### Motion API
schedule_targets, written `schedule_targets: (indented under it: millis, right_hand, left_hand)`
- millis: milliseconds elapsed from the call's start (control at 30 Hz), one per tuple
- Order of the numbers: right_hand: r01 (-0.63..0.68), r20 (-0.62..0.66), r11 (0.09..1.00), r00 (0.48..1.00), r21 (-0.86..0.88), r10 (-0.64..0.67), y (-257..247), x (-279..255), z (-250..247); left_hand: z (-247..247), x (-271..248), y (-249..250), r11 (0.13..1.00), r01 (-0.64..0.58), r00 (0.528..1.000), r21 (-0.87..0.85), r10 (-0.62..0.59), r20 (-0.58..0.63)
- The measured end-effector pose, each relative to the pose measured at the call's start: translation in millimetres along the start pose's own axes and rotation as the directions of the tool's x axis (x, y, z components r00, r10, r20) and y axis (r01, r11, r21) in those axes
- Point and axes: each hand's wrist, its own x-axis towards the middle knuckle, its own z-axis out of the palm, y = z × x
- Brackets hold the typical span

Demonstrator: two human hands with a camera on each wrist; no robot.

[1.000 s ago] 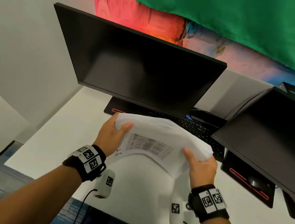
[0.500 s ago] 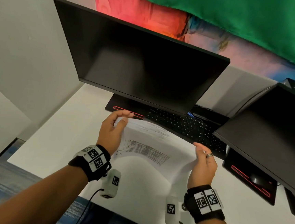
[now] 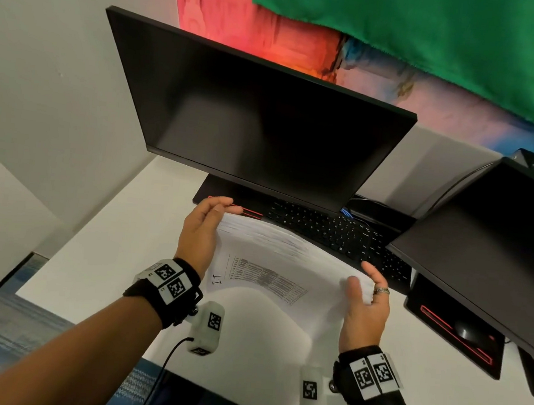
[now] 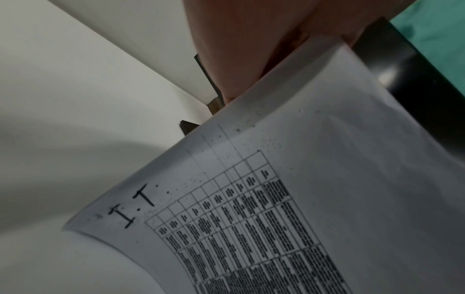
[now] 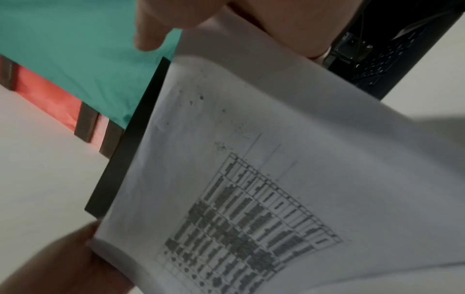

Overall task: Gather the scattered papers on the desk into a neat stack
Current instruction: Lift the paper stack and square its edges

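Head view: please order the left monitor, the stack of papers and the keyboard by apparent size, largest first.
1. left monitor
2. stack of papers
3. keyboard, though the monitor and papers partly hide it.

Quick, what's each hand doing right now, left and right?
Left hand: holding the left edge of the paper stack, fingers curled over its top.
Right hand: gripping the stack's right edge, thumb in front.
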Motion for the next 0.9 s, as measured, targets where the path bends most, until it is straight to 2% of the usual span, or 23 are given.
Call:
schedule_targets:
  millis: [100,200,300,367,433,500,567,633,733,800,900]
  right_hand:
    - [-0.008,0.123,1.0,0.992,-0.012,0.009,5.2,2.6,-7.2]
    - [-0.07,0.188,0.997,0.979,-0.022,0.073,6.1,3.2,-13.0]
    - [-0.079,0.214,0.994,0.972,-0.071,0.092,10.6,3.0,-17.6]
    - [-0.07,0.193,0.994,0.978,-0.082,0.084,11.5,1.7,-17.7]
    - [-0.086,0.18,0.99,0.978,-0.113,0.105,12.1,1.1,-13.9]
    - [-0.087,0.144,0.99,0.984,-0.113,0.103,7.5,0.5,-13.5]
    - [-0.069,0.108,0.996,0.991,-0.059,0.075,1.5,0.6,-14.9]
    - [-0.024,0.105,0.998,0.994,-0.053,0.03,-1.0,1.6,-20.7]
    - [-0.026,0.188,0.998,0.982,-0.059,0.037,2.6,3.9,-24.7]
    - [-0.029,0.216,0.989,0.975,-0.144,0.06,7.1,9.3,-25.1]
    - [-0.024,0.185,0.988,0.981,-0.152,0.052,7.4,13.7,-22.0]
  left_hand:
    - [-4.0,0.6,-9.4,1.0,0.019,0.996,-0.005,-0.019,0.088]
    - [-12.8,2.9,-17.9,0.996,0.068,0.979,-0.051,-0.056,0.196]
    - [-19.7,-1.2,-21.4,0.993,-0.004,0.955,0.118,-0.032,0.294]
    - [-21.1,-1.7,-22.8,0.989,0.021,0.951,0.144,-0.064,0.302]
    - [-19.1,-2.2,-22.3,0.967,0.02,0.959,0.252,-0.091,0.269]
    - [-15.8,-2.5,-18.6,0.948,-0.027,0.975,0.318,-0.046,0.219]
    - [-14.8,-5.9,-12.9,0.963,-0.059,0.976,0.264,0.001,0.216]
    - [-18.9,-8.3,-15.2,0.981,-0.032,0.97,0.189,-0.014,0.242]
    - [-27.7,-9.0,-33.9,0.985,0.09,0.929,0.144,-0.135,0.345]
    - [-28.3,-7.0,-43.1,0.978,0.092,0.901,0.189,-0.162,0.403]
    - [-22.8,-3.6,-43.6,0.969,0.063,0.909,0.239,-0.155,0.387]
